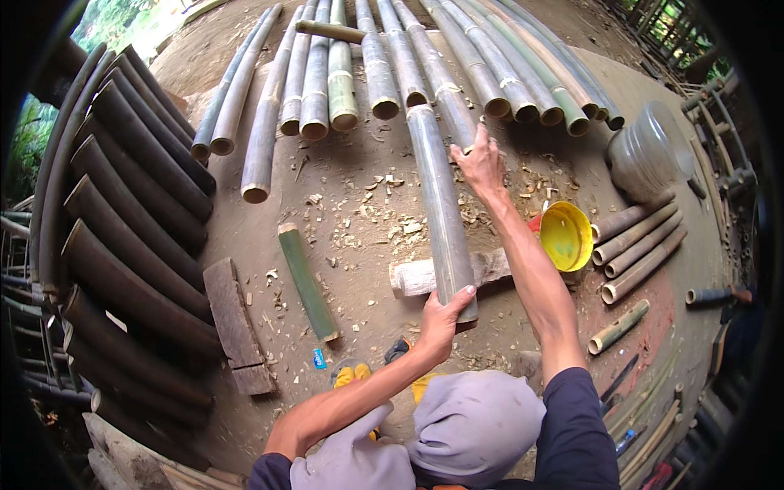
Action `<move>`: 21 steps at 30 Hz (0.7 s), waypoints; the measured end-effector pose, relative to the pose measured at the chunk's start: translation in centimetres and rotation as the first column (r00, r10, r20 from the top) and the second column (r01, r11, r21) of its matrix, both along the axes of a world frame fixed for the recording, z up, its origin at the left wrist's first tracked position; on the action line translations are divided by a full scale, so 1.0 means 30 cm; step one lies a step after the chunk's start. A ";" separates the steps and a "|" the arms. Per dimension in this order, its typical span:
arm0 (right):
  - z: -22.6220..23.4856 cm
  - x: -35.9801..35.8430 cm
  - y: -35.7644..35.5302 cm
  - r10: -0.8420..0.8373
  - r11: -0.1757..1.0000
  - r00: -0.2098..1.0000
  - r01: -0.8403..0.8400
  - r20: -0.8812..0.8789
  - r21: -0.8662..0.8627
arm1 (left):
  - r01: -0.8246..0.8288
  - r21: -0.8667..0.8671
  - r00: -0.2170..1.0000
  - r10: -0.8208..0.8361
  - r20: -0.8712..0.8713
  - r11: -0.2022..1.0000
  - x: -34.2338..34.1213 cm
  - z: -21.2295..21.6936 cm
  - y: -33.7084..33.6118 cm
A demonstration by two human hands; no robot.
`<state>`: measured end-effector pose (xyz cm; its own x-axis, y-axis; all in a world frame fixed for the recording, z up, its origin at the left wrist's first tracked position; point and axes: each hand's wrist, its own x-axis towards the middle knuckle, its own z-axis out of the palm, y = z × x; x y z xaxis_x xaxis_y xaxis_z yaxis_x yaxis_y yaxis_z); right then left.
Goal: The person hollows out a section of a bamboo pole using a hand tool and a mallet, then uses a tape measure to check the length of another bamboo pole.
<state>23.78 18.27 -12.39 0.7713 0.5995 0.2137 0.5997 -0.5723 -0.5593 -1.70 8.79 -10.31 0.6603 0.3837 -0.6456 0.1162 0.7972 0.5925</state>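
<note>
A thick grey bamboo pole point(441, 220) slopes away from me across a pale wooden log point(416, 279) on the dirt floor. My left hand point(441, 328) is closed around its near end, thumb on top. Farther off and slightly right, my right hand point(483, 170) reaches to the near end of another bamboo pole point(452, 104), its thumb and fingers about that end. Beyond both hands lies a wide row of bamboo poles point(380, 82), open ends toward me. A short bamboo piece point(331, 32) rests across several of them.
Dark bamboo poles point(139, 286) are stacked at the left beside a plank point(233, 318). A green bamboo piece point(307, 286) lies nearer the middle. On the right are a yellow-lined bucket point(565, 237), a translucent container point(649, 151), short bamboo lengths point(645, 245) and a long blade point(619, 380).
</note>
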 end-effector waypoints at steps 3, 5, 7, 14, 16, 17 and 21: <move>0.032 -0.075 -0.059 -0.056 0.998 0.997 0.055 0.047 0.032 | -0.004 0.009 1.000 0.004 -0.012 1.000 -0.003 -0.014 -0.002; 0.053 -0.167 -0.112 -0.049 0.995 0.999 0.050 -0.008 0.090 | -0.019 0.025 1.000 0.020 -0.009 1.000 -0.014 -0.038 0.001; 0.060 -0.234 -0.217 -0.019 0.993 0.983 0.040 -0.183 0.109 | 0.025 0.050 1.000 -0.025 0.004 0.998 -0.006 -0.047 -0.002; -0.018 -0.505 -0.440 0.301 0.932 0.488 0.032 -0.820 0.361 | 0.533 0.498 0.844 -0.471 -0.256 0.684 -0.122 -0.085 0.112; 0.001 -0.494 -0.472 0.266 0.939 0.338 0.120 -0.903 0.321 | 0.504 0.653 0.847 -0.473 -0.244 0.565 -0.180 -0.040 0.241; 0.022 -0.502 -0.467 0.249 0.946 0.301 0.128 -0.921 0.297 | 0.422 0.796 0.906 -0.237 -0.351 0.434 -0.197 -0.049 0.324; -0.053 -0.489 -0.492 0.183 0.971 0.544 0.033 -0.819 0.238 | 0.409 0.830 0.790 0.602 -0.115 -0.379 -0.209 0.111 0.805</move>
